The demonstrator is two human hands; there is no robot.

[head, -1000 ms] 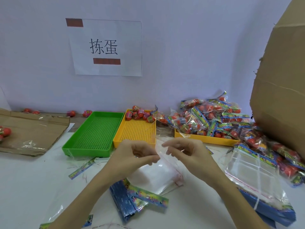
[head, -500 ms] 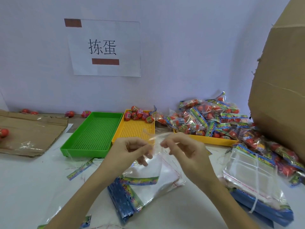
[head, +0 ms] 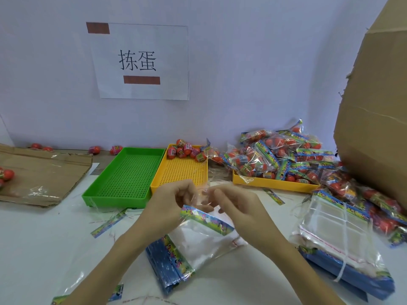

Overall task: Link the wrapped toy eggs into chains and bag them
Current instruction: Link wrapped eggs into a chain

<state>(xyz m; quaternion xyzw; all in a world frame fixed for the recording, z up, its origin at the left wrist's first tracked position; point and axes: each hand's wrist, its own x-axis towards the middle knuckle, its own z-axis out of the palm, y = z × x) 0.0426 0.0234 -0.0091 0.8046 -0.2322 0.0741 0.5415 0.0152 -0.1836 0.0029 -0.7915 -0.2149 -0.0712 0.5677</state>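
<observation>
Both forearms reach in from the bottom edge and meet over the white table (head: 33, 249), where the left hand (head: 169, 205) and the right hand (head: 237, 208) face each other with fingers curled, each pinching the top edge of a clear bag (head: 202, 238) with a colourful printed header, its body hanging down between the wrists. Loose wrapped toy eggs (head: 187, 150) lie at the far end of the yellow tray (head: 180, 170), just right of the green tray (head: 123, 179). Filled packs (head: 275, 155) are heaped on a 2nd yellow tray (head: 271, 182) to the right.
</observation>
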